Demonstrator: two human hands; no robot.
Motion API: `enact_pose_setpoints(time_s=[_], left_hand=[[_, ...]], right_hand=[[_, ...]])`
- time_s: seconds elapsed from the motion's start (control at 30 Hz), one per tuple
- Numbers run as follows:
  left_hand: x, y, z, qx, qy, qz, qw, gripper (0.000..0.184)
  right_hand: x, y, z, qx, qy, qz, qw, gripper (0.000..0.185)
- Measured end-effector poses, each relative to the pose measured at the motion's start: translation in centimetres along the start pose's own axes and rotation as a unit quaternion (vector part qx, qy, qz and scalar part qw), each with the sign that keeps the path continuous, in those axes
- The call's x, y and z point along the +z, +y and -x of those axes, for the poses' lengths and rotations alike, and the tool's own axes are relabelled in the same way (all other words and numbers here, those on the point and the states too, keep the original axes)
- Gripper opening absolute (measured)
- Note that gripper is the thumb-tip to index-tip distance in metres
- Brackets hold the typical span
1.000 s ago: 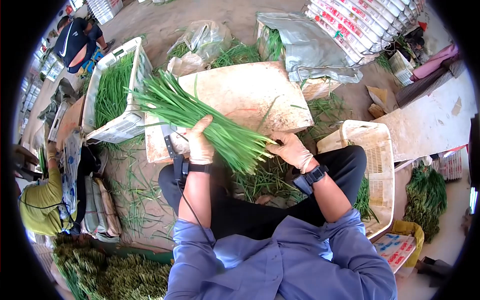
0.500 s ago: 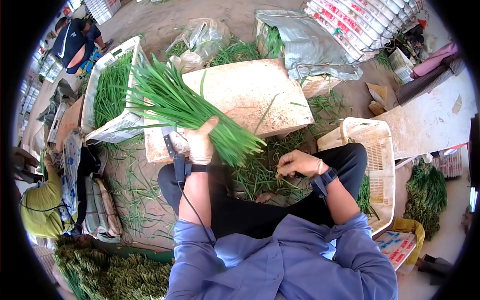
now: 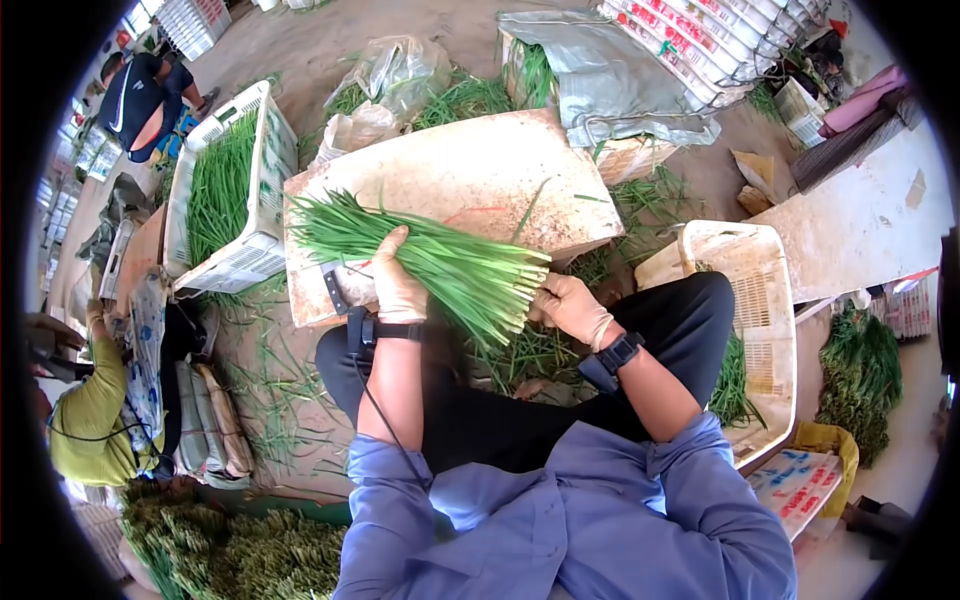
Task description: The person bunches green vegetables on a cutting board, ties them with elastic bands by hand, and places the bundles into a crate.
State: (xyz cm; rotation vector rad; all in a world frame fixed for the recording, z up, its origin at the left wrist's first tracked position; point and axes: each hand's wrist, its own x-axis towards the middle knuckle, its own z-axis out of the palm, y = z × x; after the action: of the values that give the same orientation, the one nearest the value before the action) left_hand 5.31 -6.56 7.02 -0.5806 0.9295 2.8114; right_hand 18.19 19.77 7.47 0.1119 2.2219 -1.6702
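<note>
My left hand point(image 3: 398, 288), in a thin pale glove, is wrapped round a thick bunch of green garlic chives point(image 3: 440, 262). The bunch lies slantwise over the front edge of a stained white block point(image 3: 500, 165), its leafy tips to the left and its pale stalk ends to the right. Right at those stalk ends is my right hand point(image 3: 575, 308), gloved too, with fingers closed in a pinch; what is between them is hidden. A knife with a dark riveted handle point(image 3: 335, 291) rests on the block beside my left wrist.
A white crate point(image 3: 225, 260) of chives stands to the left, another crate point(image 3: 765, 340) to the right. Loose leaves point(image 3: 285, 400) litter the floor. Further off are a grey-covered crate point(image 3: 610, 75) and stacked white boxes point(image 3: 690, 45). Two other people work at the left.
The bunch has tipped down from a raised slant to a flatter position over the block. My right hand has moved up and left to the stalk ends.
</note>
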Motion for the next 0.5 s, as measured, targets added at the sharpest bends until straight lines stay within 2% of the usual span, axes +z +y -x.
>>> enact_pose_setpoints(time_s=[0.03, 0.07, 0.13, 0.17, 0.2, 0.23, 0.27, 0.3, 0.33, 0.4, 0.47, 0.5], left_hand=[[-0.1, 0.2, -0.1, -0.005, 0.001, 0.008, 1.000, 0.023], [-0.4, 0.4, -0.1, -0.005, 0.007, 0.013, 1.000, 0.023], [0.1, 1.3, 0.5, -0.004, 0.018, 0.023, 1.000, 0.023], [0.0, 1.5, 0.4, -0.004, 0.021, 0.026, 0.999, 0.025], [0.1, 1.5, 0.6, -0.011, 0.035, 0.033, 0.999, 0.026], [0.5, 1.7, 0.9, -0.018, 0.047, 0.039, 0.998, 0.027], [0.7, 1.8, 1.1, -0.025, 0.059, 0.044, 0.997, 0.027], [0.7, 1.5, 0.6, -0.013, 0.054, -0.013, 0.998, 0.027], [0.6, 1.2, 0.1, -0.015, 0.052, -0.006, 0.998, 0.027], [0.1, 0.7, 0.0, -0.019, 0.058, 0.007, 0.998, 0.026], [-0.4, 0.3, -0.6, -0.017, 0.048, 0.009, 0.999, 0.026], [-0.3, 0.2, -0.6, -0.020, 0.046, 0.014, 0.999, 0.027]], right_hand=[[0.2, 0.0, 0.0, -0.001, 0.016, 0.036, 0.999, 0.023], [0.0, 0.1, 0.4, -0.032, 0.028, -0.006, 0.999, 0.023], [-1.2, 1.0, 1.0, -0.014, 0.059, -0.071, 0.996, 0.025], [-2.0, 1.3, 1.7, 0.012, 0.090, -0.154, 0.984, 0.028], [-3.5, 5.2, 1.0, 0.082, 0.041, -0.017, 0.996, 0.032], [-3.2, 6.0, 1.6, 0.103, -0.016, 0.237, 0.966, 0.050], [-2.7, 6.6, 2.4, 0.119, -0.071, 0.474, 0.870, 0.073], [-2.6, 7.0, 2.2, 0.157, -0.175, 0.473, 0.849, 0.104], [-1.8, 7.5, 2.5, 0.108, -0.097, 0.387, 0.911, 0.099], [-0.7, 7.9, 1.6, -0.027, -0.149, 0.210, 0.966, 0.093], [1.4, 5.1, 1.2, 0.074, -0.255, -0.020, 0.964, 0.088], [3.0, 2.1, 2.4, 0.095, -0.201, -0.125, 0.967, 0.067]])
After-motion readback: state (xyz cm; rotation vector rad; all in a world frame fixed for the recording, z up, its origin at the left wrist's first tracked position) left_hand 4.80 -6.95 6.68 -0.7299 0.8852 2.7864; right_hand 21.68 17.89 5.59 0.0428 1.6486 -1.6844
